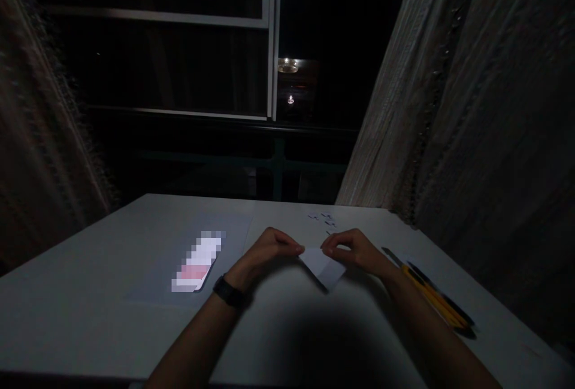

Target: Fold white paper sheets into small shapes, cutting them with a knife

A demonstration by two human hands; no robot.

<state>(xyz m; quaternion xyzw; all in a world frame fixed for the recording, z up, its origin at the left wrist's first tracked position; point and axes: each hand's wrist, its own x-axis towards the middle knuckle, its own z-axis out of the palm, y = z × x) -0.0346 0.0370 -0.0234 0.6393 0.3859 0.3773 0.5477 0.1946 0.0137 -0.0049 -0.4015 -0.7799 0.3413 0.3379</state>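
Observation:
A small folded piece of white paper (324, 268) is held over the table between my two hands, one corner pointing toward me. My left hand (273, 245), with a dark watch on its wrist, pinches the paper's left corner between thumb and fingers. At the upper right edge, my right hand (353, 248) has the paper pinched in the same way. Just beyond the hands, several small dark-marked scraps (330, 223) lie on the table; the right hand partly hides the nearest.
On the white table (90, 293), a lit phone (197, 262) with a blurred screen rests at left on a pale sheet (148, 293). A yellow utility knife (431, 296) and a dark slim tool lie by my right forearm. Curtains (395, 84) flank a dark window.

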